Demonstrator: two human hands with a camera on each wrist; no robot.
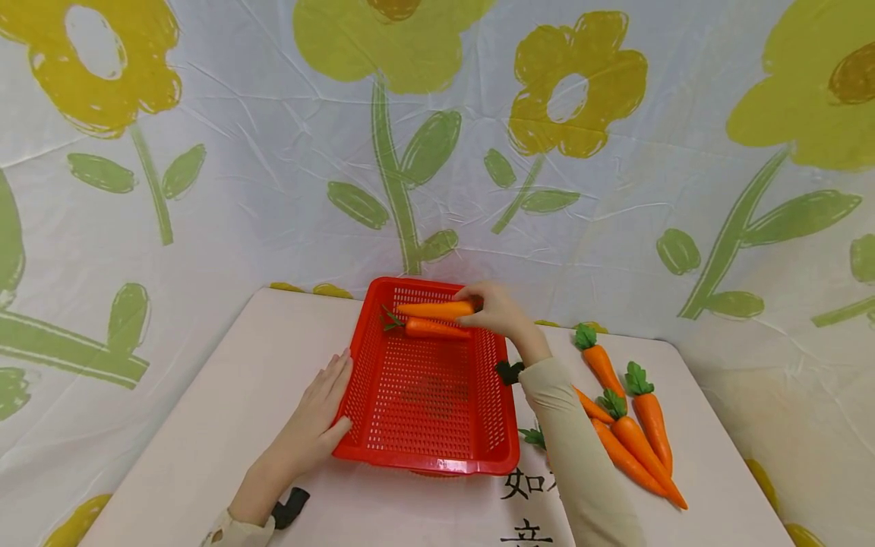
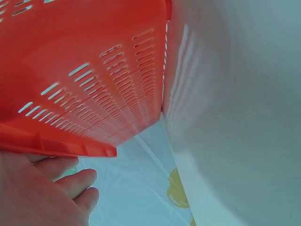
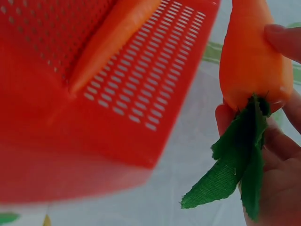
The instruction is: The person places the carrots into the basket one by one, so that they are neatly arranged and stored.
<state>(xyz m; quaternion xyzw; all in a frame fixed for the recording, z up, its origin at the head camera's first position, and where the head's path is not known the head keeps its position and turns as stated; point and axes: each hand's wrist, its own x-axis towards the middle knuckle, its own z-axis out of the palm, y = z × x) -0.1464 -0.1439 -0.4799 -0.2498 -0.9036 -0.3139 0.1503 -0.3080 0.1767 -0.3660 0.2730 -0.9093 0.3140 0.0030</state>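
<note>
A red perforated plastic basket [image 1: 424, 395] stands in the middle of the table. My right hand [image 1: 497, 310] pinches a carrot [image 1: 434, 310] at its thick end, over the basket's far side. In the right wrist view, the held carrot's green cloth leaves [image 3: 235, 165] hang below the fingers. Another carrot [image 1: 434, 329] lies inside the basket at the far end, its leaves to the left. My left hand [image 1: 317, 414] rests along the basket's left rim, fingers fairly straight. From the left wrist, these fingers [image 2: 77, 183] show just under the rim's edge.
Several more carrots [image 1: 639, 448] lie in a loose group on the table [image 1: 697, 425] to the right, partly behind my right sleeve [image 1: 574, 448]. Black written characters [image 1: 522, 482] mark the near tabletop. A flower-printed cloth [image 1: 273, 190] hangs behind and around the table.
</note>
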